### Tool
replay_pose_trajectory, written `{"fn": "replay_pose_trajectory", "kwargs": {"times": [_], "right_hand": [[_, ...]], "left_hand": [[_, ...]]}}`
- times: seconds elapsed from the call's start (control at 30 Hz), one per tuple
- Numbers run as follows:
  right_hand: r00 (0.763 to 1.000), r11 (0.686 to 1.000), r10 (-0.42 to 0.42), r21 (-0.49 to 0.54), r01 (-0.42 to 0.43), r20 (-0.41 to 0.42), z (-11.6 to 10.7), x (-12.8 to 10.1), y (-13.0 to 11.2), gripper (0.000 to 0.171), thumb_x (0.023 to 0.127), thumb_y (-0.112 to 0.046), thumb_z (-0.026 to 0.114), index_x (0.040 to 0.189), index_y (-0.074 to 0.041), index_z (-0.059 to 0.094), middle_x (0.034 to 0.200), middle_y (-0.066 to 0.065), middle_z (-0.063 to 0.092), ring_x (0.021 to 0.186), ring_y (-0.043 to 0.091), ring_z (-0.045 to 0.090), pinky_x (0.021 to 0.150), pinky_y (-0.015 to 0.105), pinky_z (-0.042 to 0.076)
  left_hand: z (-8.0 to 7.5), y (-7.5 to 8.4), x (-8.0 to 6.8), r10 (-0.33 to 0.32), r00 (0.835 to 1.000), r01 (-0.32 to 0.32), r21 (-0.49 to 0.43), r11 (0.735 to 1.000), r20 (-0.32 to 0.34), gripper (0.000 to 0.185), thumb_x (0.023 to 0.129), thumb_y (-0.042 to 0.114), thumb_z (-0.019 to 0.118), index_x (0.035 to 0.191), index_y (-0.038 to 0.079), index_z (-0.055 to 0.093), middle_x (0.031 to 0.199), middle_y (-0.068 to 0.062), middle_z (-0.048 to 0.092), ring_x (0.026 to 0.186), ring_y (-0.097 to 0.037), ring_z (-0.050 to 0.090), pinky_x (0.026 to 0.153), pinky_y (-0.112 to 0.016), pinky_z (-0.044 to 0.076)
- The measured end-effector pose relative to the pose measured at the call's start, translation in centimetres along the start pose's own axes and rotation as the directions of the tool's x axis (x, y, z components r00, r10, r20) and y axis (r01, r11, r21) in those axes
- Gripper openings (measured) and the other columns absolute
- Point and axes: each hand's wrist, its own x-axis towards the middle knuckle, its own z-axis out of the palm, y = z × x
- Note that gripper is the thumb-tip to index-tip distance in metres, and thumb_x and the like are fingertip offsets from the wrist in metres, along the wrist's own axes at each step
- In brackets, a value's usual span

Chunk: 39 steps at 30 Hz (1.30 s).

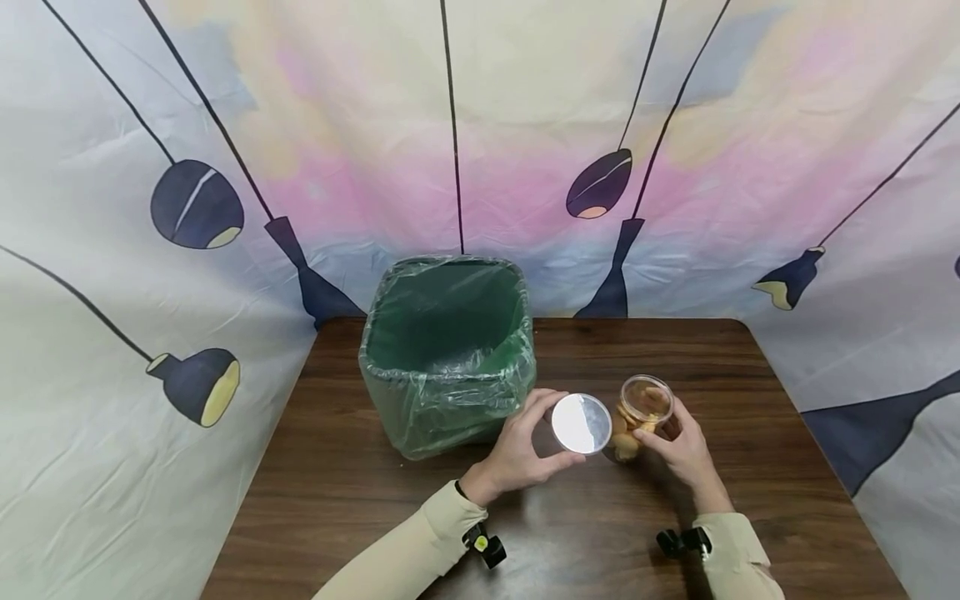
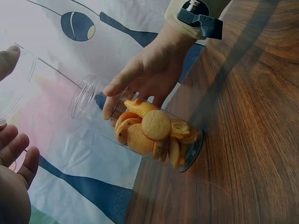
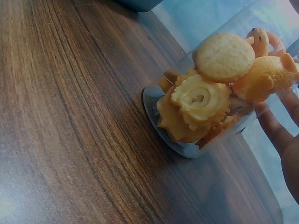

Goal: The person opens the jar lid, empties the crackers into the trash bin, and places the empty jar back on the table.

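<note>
A clear round lid (image 1: 582,423) is held by its edge between the thumb and fingers of my left hand (image 1: 513,457). To its right, a clear cylindrical jar (image 1: 647,400) stands uncapped on the table. My right hand (image 1: 686,457) grips the jar's upper part from the right side. Golden cookies (image 2: 154,128) of several shapes, round and ridged ones among them, fill the lower part of the jar. Close up in the right wrist view, a flower-edged cookie (image 3: 200,100) lies near the jar's base. The lid is level with the jar's mouth and just left of it.
A green bin (image 1: 442,408) lined with a clear plastic bag stands at the back left of the brown wooden table (image 1: 750,392), right by my left hand. Behind the table hangs a cloth (image 1: 525,108) printed with dark lamps.
</note>
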Motion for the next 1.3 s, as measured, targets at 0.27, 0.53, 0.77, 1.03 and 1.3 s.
{"fn": "replay_pose_trajectory", "kwargs": {"times": [0.27,0.53,0.77,1.03,1.3], "right_hand": [[1.000,1.000,-0.022,-0.011,0.022,-0.009,-0.2,0.0,1.2,0.066,0.074,0.016,0.074,0.134,0.010,0.047,0.125,0.024,0.055,0.112,0.002,0.057,0.090,0.009,0.042],[1.000,1.000,-0.009,-0.024,0.009,0.002,-0.2,-0.2,1.2,0.066,0.076,0.013,0.074,0.135,0.009,0.046,0.127,0.027,0.052,0.113,0.001,0.055,0.091,0.008,0.040],[1.000,1.000,0.004,-0.016,-0.004,0.003,-0.2,-0.1,1.4,0.067,0.075,0.015,0.074,0.135,0.010,0.045,0.126,0.023,0.054,0.112,0.001,0.055,0.090,0.008,0.041],[1.000,1.000,-0.019,0.023,0.019,-0.001,-0.3,-0.1,1.5,0.068,0.074,0.018,0.072,0.136,0.012,0.043,0.128,0.007,0.056,0.114,0.003,0.055,0.091,0.009,0.041],[1.000,1.000,0.010,0.007,-0.010,-0.006,-0.1,-0.1,1.5,0.068,0.074,0.018,0.073,0.135,0.010,0.045,0.129,0.022,0.054,0.115,0.003,0.055,0.092,0.009,0.041]], "left_hand": [[-0.6,-0.3,-0.8,0.023,1.000,-0.023,0.037,0.999,-0.007,0.082,0.071,0.032,0.087,0.138,0.008,0.047,0.126,-0.008,0.055,0.098,-0.013,0.056,0.080,-0.023,0.049],[-0.7,-0.5,-1.6,0.007,1.000,-0.007,0.049,0.999,-0.001,0.079,0.074,0.037,0.084,0.138,0.008,0.048,0.127,-0.007,0.055,0.102,-0.014,0.055,0.082,-0.026,0.049],[-0.9,-0.6,-2.0,-0.002,1.000,0.001,0.064,0.998,0.013,0.077,0.077,0.040,0.082,0.139,0.010,0.047,0.129,-0.008,0.055,0.113,-0.019,0.055,0.089,-0.030,0.048],[-1.0,-0.7,-2.1,0.003,1.000,-0.004,0.066,0.998,0.008,0.079,0.075,0.039,0.084,0.138,0.009,0.048,0.129,-0.008,0.056,0.118,-0.020,0.055,0.095,-0.034,0.048],[-1.3,-1.0,-2.5,-0.006,1.000,0.006,0.041,0.999,0.019,0.079,0.073,0.034,0.086,0.138,0.009,0.049,0.127,-0.007,0.056,0.099,-0.013,0.054,0.082,-0.024,0.047]]}}
